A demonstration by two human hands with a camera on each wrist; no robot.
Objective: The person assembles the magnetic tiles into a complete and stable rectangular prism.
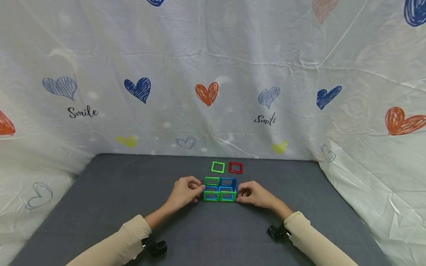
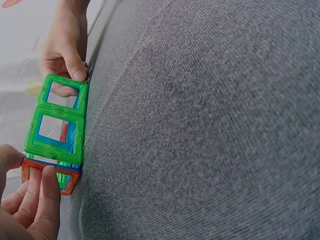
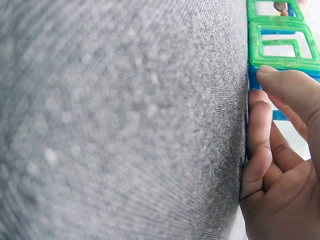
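Magnetic tiles, open square frames, form a low two-wide box (image 1: 219,196), with green squares on the near side and blue ones at the base and far side. My left hand (image 1: 186,190) holds its left end. There the left wrist view shows an orange-red square (image 2: 70,182) with my fingertips (image 2: 48,175) on it and the thumb by the upper corner. At the opposite end my right hand (image 1: 256,194) grips the blue end square (image 1: 236,186). Its thumb (image 3: 272,72) lies at the near corner just by the green square (image 3: 285,62), the other fingers curled beside the tabletop.
Behind the box, a loose green square tile (image 1: 217,167) and a red square tile (image 1: 236,168) lie flat, side by side, on the dark grey tabletop (image 1: 213,229). A white curtain (image 1: 166,122) printed with hearts hangs behind the far table edge.
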